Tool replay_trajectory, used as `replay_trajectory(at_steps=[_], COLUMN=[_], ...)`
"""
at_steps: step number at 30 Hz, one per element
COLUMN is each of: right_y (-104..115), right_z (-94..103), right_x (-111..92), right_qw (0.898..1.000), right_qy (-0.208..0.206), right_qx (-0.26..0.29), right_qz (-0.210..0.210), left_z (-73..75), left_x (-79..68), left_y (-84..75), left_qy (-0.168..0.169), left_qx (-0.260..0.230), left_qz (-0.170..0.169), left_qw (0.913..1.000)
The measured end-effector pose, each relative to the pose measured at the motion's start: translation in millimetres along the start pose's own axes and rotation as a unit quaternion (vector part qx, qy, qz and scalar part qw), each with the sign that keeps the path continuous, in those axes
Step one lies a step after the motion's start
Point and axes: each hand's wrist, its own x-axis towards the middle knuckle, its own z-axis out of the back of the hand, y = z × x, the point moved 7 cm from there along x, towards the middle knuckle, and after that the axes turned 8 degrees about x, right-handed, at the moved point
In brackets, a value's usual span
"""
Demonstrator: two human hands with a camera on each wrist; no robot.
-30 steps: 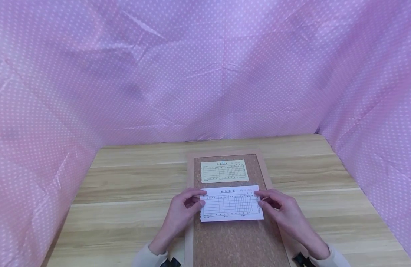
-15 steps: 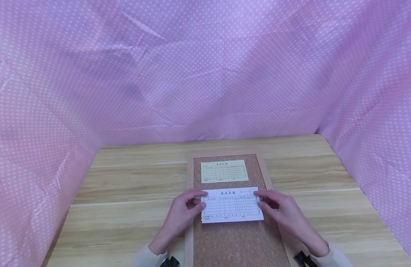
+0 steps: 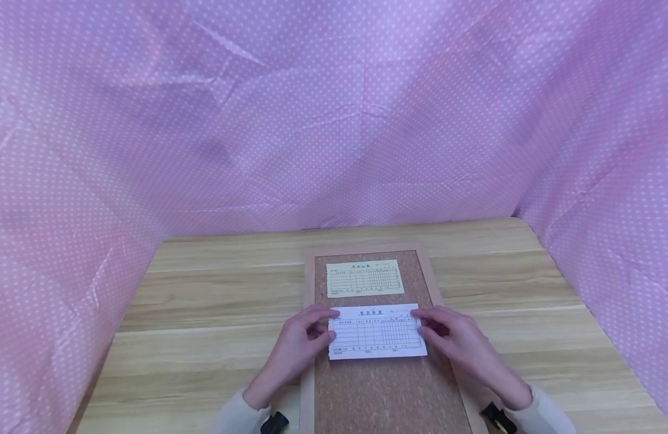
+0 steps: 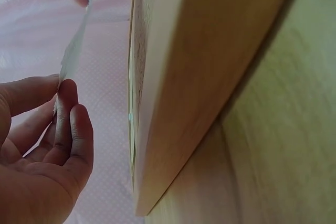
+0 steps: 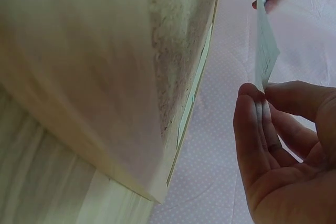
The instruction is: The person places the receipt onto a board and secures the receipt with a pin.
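Observation:
A white printed receipt slip (image 3: 374, 331) with a ruled grid is held up by its two short sides above a framed cork board (image 3: 388, 392). My left hand (image 3: 298, 340) pinches its left edge between thumb and fingers, and my right hand (image 3: 459, 337) pinches the right edge the same way. Both wrist views show a gap between the slip (image 4: 76, 45) and the board's surface. Farther up the board lies a pale yellow slip (image 3: 365, 280) of the same layout, with a small light-blue spot, perhaps a pin head, at its top middle.
The cork board has a light wooden frame (image 3: 308, 386) and lies on a wood-grain table (image 3: 214, 325). Pink curtains with white dots (image 3: 334, 120) hang behind the table and along both sides. Dark straps (image 3: 274, 423) circle both wrists.
The white slip has shifted very slightly down and then back up, tilting a little, with both hands still pinching it. The board and yellow slip stay in place.

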Motion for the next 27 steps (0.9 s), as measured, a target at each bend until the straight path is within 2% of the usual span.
replay_trajectory(at_steps=[6, 13, 19, 27], right_y=[-3, -5, -7, -7], right_z=[-2.2, -6.5, -8.2, -8.8], right_x=[4, 9, 12, 17], right_qw=[0.999, 0.998, 0.997, 0.997], right_qy=[0.019, 0.032, 0.046, 0.051], right_qx=[-0.01, -0.027, -0.037, -0.05], right_qz=[-0.026, -0.039, -0.054, -0.028], left_z=[-0.2, -0.4, -0.4, -1.5], left_x=[3.5, 7.3, 9.2, 13.5], left_y=[-1.4, 0.4, 0.6, 3.6], left_qy=[0.007, 0.021, 0.028, 0.036], left_qx=[0.018, 0.038, 0.044, 0.044], left_qz=[-0.007, 0.013, 0.016, 0.022], left_qw=[0.9998, 0.999, 0.9985, 0.9981])
